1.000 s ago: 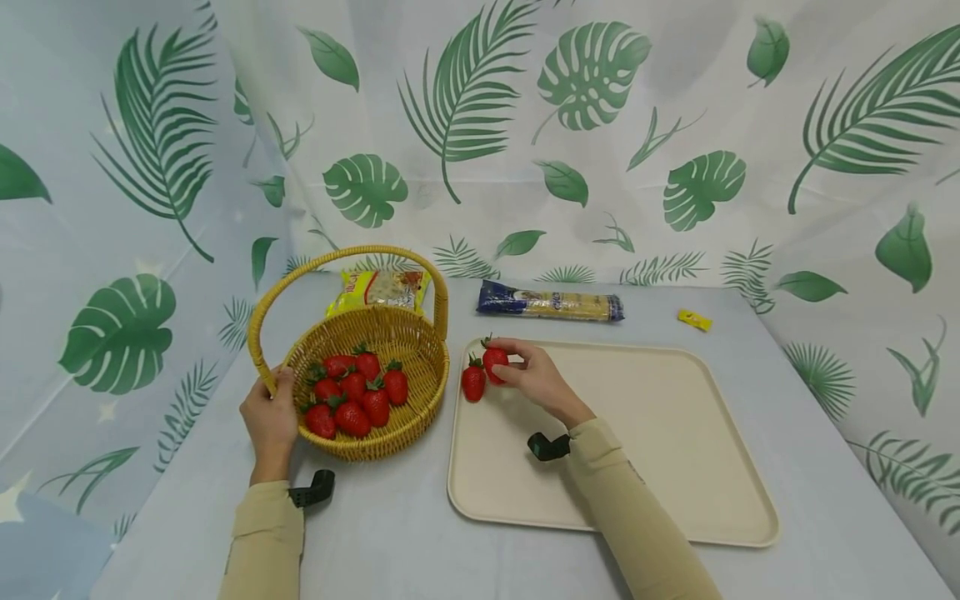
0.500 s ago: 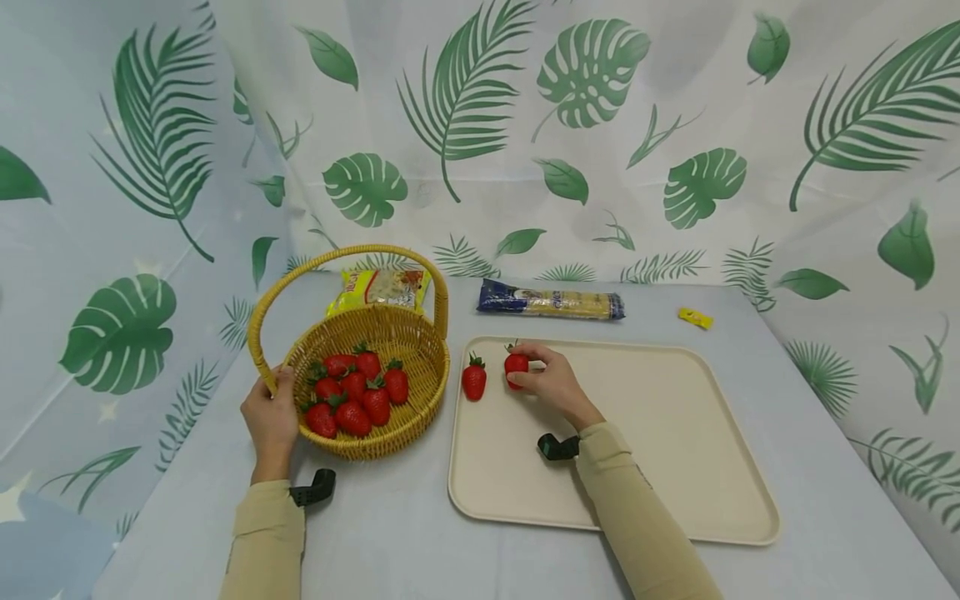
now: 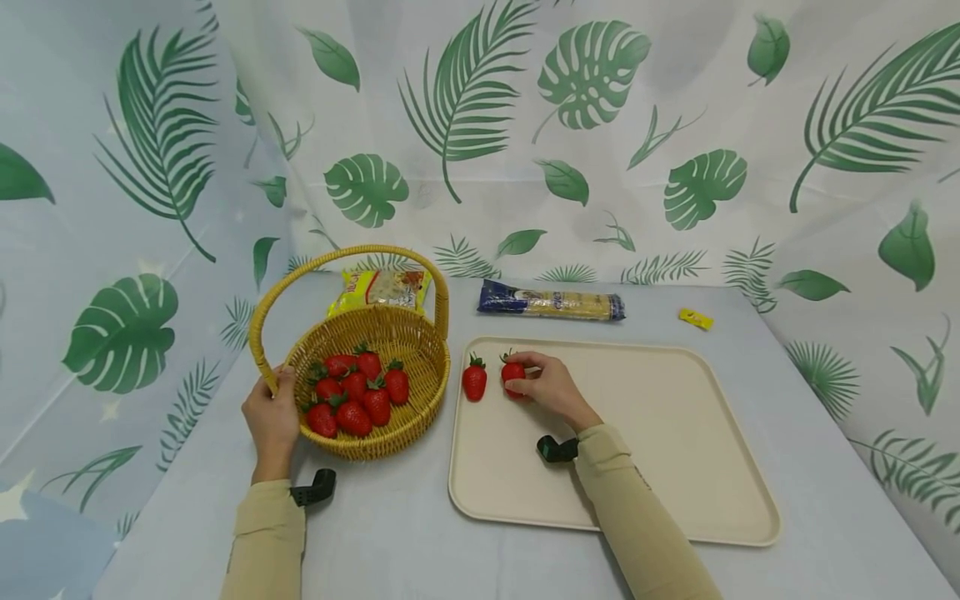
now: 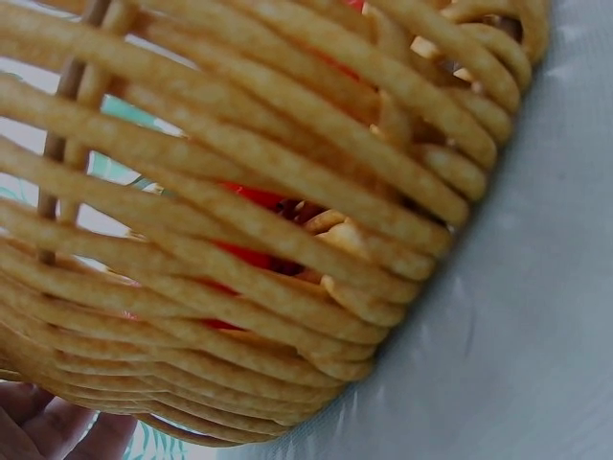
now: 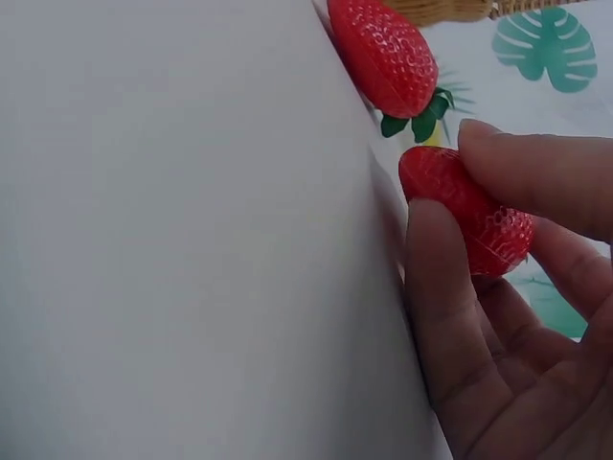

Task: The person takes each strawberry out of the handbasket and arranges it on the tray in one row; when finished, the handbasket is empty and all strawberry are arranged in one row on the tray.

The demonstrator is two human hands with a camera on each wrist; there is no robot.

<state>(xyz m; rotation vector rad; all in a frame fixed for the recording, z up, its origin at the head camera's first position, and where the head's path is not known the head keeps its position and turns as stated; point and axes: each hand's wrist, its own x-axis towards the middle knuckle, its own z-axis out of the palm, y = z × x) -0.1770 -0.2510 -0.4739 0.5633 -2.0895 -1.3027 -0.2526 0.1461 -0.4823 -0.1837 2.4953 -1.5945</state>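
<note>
A yellow wicker basket (image 3: 390, 446) with a tall arched handle stands on the left, several red strawberries (image 3: 353, 419) heaped inside it. My left hand (image 3: 272, 421) grips its left side where the handle meets the rim. In the left wrist view the woven wall (image 4: 249, 163) fills most of the picture, and only fingertips (image 4: 101, 436) show. My right hand (image 3: 551, 387) pinches a strawberry (image 5: 469, 206) between thumb and fingers, at the upper left of the beige tray (image 3: 622, 467). Another strawberry (image 3: 474, 379) lies on the tray, just left of it.
Behind the basket is a yellow snack bag (image 3: 382, 289), partly hidden. A blue and yellow long packet (image 3: 551, 302) lies beyond the tray. At the back right sits a small yellow wrapped piece (image 3: 696, 318). Leaf-printed cloth walls surround the table.
My right hand has carried its strawberry to the right, away from the one lying on the tray, and then stayed nearly in place. My left hand and the basket have not moved.
</note>
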